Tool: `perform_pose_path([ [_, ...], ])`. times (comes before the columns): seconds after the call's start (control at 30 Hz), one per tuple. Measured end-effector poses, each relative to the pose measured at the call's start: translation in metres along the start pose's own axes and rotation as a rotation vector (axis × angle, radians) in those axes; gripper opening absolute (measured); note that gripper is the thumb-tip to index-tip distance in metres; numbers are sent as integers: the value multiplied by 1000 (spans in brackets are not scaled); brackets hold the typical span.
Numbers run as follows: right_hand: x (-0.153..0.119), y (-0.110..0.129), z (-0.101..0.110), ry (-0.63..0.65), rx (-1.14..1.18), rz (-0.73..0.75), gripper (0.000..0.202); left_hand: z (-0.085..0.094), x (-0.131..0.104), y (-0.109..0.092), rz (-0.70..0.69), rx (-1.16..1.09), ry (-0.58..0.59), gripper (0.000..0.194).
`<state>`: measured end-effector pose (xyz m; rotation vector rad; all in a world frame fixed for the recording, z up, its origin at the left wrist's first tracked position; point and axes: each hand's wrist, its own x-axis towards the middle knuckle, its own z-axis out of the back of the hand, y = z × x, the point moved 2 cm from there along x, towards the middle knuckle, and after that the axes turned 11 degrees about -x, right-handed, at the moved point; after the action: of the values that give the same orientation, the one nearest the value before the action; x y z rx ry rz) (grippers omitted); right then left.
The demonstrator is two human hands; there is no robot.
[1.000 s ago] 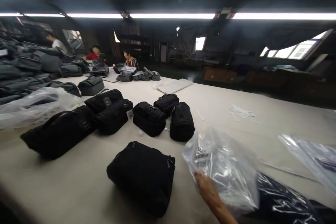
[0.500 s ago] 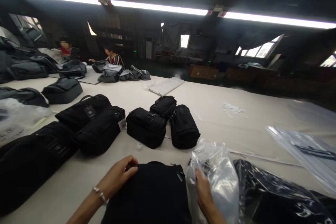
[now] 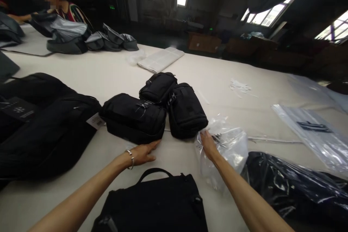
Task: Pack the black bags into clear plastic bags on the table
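My left hand [image 3: 145, 153] reaches forward with fingers spread, at the near lower edge of a black toiletry bag [image 3: 134, 117]. My right hand [image 3: 208, 145] stretches to the near corner of another black toiletry bag [image 3: 186, 112], its fingers partly hidden. Under and beside it lies a crumpled clear plastic bag [image 3: 232, 148]; I see no firm grip on it. A third black toiletry bag [image 3: 158, 86] sits behind these two, and white-printed tags show among them. Between my forearms, closest to me, lies a larger black bag [image 3: 157, 206] with a top handle.
Large black backpacks [image 3: 51, 127] with tags lie at left. On the right are a dark item in clear plastic [image 3: 296, 192] and flat printed plastic bags [image 3: 312, 127]. Folded sheeting [image 3: 161, 59], white strips [image 3: 240, 87] and grey bags [image 3: 67, 36] lie farther back, near a seated person [image 3: 73, 11].
Both hands have moved forward, away from the large black bag, to the toiletry bags. My left fingers have spread. The view has tilted down, and the large bag's handle now shows.
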<state>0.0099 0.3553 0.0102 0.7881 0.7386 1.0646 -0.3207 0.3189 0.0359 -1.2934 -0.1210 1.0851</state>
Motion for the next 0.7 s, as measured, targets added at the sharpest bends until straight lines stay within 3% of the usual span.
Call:
perform_pose_path([
  [0.1, 19, 28, -44, 177, -81, 38, 44, 23, 13, 15, 9, 66, -144, 84],
  [0.27, 34, 72, -130, 434, -101, 139, 45, 88, 16, 37, 121, 178, -510, 84],
  [0.37, 24, 84, -143, 537, -115, 193, 60, 97, -6, 45, 198, 109, -488, 71],
  [0.43, 9, 83, -133, 591, -128, 235, 73, 79, -32, 48, 187, -74, -313, 61],
  [0.53, -22, 64, -105, 584, -305, 413, 95, 31, -76, 53, 178, -480, -87, 59],
  [0.6, -45, 39, -86, 499, -533, 574, 100, -1, -98, 60, 202, -698, -133, 64],
  [0.7, -73, -5, -67, 354, -815, 759, 95, -41, -112, 73, 249, -990, -322, 75],
])
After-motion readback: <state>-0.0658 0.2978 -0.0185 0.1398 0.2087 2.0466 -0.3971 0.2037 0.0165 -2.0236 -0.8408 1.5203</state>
